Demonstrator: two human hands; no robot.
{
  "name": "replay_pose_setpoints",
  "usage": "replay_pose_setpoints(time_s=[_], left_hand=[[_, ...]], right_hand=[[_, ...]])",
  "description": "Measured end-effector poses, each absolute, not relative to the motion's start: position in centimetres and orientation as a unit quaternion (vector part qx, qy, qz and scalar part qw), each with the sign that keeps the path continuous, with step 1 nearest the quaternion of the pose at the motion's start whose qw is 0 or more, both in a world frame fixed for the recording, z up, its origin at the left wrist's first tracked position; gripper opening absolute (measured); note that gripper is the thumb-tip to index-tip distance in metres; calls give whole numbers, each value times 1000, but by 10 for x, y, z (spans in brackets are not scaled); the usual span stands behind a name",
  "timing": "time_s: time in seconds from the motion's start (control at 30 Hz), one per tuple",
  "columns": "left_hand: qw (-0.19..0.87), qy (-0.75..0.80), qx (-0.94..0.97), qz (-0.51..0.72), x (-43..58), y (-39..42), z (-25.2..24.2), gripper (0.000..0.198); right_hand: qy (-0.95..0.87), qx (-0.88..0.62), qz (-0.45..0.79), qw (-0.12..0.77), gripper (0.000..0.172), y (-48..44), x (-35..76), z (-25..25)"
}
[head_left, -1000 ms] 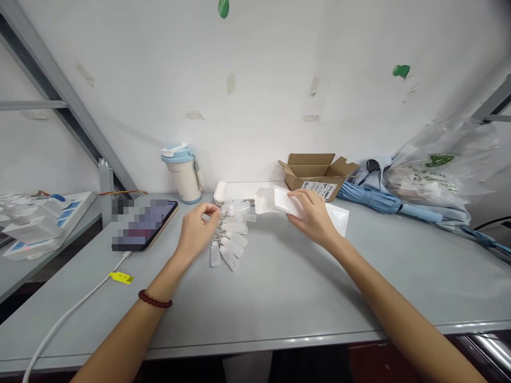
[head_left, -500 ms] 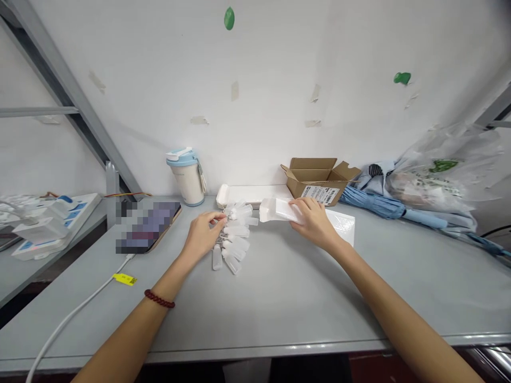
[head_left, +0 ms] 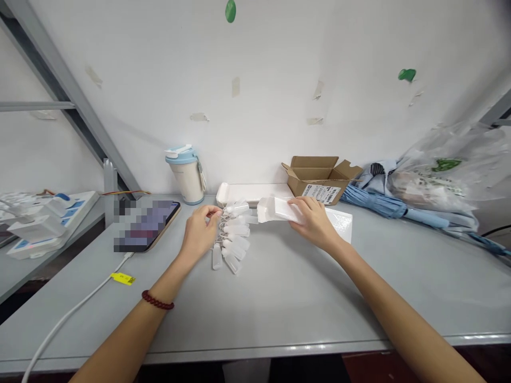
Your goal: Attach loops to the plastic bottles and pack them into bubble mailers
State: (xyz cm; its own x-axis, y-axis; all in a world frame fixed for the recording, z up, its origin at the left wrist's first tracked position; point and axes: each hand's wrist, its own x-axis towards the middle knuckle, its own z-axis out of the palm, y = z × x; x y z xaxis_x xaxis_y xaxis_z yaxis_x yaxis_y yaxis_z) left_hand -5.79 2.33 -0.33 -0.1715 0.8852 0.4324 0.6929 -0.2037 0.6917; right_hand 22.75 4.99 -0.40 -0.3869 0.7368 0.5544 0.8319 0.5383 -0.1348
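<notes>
My left hand [head_left: 202, 230] pinches the ring end of a bunch of small translucent plastic tags [head_left: 233, 234] that fan out on the grey table [head_left: 279, 292]. My right hand [head_left: 313, 221] grips a white open-ended carton [head_left: 275, 209], held just above the table with its open mouth turned towards the tags. A flat white packet [head_left: 341, 223] lies under and behind my right hand.
A tablet [head_left: 146, 223] with a white cable [head_left: 75, 311] lies at the left. At the back stand a blue-lidded cup [head_left: 184, 173], a white tray [head_left: 255, 191] and an open cardboard box [head_left: 319, 178]. A blue umbrella [head_left: 393, 207] and plastic bag [head_left: 447, 170] fill the right.
My right hand has lowered the white carton towards the table and closer to the tags. My left hand has stayed pinched on the bunch.
</notes>
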Motion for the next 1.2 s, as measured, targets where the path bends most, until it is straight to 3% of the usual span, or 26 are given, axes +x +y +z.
replay_pose_setpoints(time_s=[0.23,0.5,0.73,1.07,1.2], left_hand=[[59,584,615,526,-55,14,8,20],[167,546,592,569,-39,3,7,18],[143,522,534,649,-30,-10,18,18],[242,522,603,552,-27,-9,12,16],[329,489,603,538,-32,-5,16,34]], right_hand=[[-830,-471,-68,291,41,46,225,-2],[-840,-443,-67,306,42,36,212,0],[-840,-443,-71,306,44,35,208,-2],[-849,-410,-65,326,44,27,206,3],[-855,-397,-71,327,44,28,207,2]])
